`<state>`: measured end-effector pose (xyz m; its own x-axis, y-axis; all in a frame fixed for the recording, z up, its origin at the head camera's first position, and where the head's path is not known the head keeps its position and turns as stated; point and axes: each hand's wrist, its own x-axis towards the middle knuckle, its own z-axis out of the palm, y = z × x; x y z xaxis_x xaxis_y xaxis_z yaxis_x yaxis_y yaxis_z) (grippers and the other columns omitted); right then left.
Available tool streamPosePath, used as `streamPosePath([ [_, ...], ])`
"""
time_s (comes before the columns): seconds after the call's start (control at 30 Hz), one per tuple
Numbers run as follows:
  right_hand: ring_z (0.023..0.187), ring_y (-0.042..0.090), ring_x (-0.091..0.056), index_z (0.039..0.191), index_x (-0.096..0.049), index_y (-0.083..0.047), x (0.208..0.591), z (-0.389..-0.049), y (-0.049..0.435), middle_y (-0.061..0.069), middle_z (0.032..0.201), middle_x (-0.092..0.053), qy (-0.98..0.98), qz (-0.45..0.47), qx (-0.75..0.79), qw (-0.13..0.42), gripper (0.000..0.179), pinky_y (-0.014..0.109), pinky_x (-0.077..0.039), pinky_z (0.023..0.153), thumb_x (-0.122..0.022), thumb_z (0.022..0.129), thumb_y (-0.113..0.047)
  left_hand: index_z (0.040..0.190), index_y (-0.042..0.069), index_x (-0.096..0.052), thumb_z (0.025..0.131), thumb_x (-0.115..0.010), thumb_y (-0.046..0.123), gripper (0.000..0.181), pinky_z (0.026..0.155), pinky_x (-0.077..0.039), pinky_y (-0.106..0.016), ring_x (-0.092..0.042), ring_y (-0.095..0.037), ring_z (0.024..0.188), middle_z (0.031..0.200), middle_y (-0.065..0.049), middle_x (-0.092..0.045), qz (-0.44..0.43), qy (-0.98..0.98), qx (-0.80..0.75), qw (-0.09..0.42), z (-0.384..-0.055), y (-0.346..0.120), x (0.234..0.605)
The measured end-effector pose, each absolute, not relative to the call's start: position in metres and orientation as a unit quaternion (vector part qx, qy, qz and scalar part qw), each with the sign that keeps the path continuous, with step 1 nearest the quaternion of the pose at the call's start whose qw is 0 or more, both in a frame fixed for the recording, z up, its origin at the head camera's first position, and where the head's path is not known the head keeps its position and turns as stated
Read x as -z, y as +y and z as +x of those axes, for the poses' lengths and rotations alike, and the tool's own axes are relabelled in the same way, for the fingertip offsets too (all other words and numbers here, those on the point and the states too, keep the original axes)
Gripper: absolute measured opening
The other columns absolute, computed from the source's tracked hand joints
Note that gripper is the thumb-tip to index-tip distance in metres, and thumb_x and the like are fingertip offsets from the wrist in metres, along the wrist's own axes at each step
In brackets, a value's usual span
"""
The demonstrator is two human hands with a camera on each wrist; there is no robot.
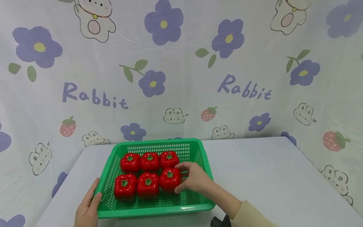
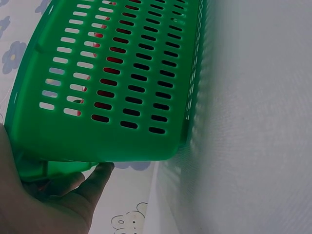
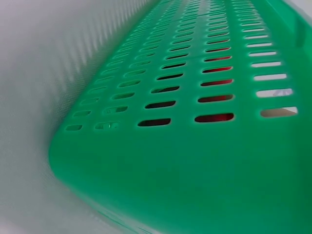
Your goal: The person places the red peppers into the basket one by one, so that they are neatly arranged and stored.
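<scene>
Glossy red bell peppers with green stems stand in a green plastic basket (image 1: 147,212), in two rows of three. My right hand (image 1: 196,179) reaches over the basket's right side. Its thumb and fingers are curled about the right side of the front-row right bell pepper (image 1: 169,180). At the basket's left front corner my left hand (image 1: 88,205) grips the rim. In the left wrist view, fingers of that hand (image 2: 73,200) lie along the underside of the rim. The right wrist view shows the slotted basket wall (image 3: 170,170); the right hand is out of sight there.
The basket stands on a white table (image 1: 255,176), which extends to its right. A pale cloth (image 1: 187,78) printed with flowers, strawberries and rabbits hangs behind and at the sides. A small black object (image 1: 220,221) shows by the right wrist at the bottom edge.
</scene>
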<state>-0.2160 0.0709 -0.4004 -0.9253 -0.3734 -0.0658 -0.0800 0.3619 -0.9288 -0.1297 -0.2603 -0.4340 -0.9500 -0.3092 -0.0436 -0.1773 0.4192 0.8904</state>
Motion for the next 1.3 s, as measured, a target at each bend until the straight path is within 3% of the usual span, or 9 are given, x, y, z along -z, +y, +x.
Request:
streamPosePath([
  [0.6, 0.109, 0.04, -0.059, 0.124, -0.061, 0.0, 0.4023, -0.2142, 0.0666, 0.014, 0.113, -0.064, 0.837, -0.124, 0.521, 0.117, 0.064, 0.045, -0.054, 0.083, -0.089, 0.066, 0.003, 0.158, 0.017, -0.025, 0.108, -0.036, 0.038, 0.056, 0.108, -0.028, -0.057, -0.025, -0.036, 0.142, 0.157, -0.011, -0.026, 0.147, -0.832, 0.529, 0.077, -0.1295, -0.2596, 0.4368],
  [1.3, 0.107, 0.036, -0.06, 0.122, -0.061, 0.001, 0.4024, -0.2121, 0.0687, 0.01, 0.11, -0.066, 0.843, -0.129, 0.513, 0.095, 0.062, 0.045, -0.053, 0.086, -0.09, 0.068, -0.007, 0.158, 0.017, -0.025, 0.108, -0.037, 0.039, 0.056, 0.109, -0.026, -0.055, -0.023, -0.035, 0.143, 0.158, -0.01, -0.025, 0.137, -0.832, 0.532, 0.079, -0.1302, -0.26, 0.4374],
])
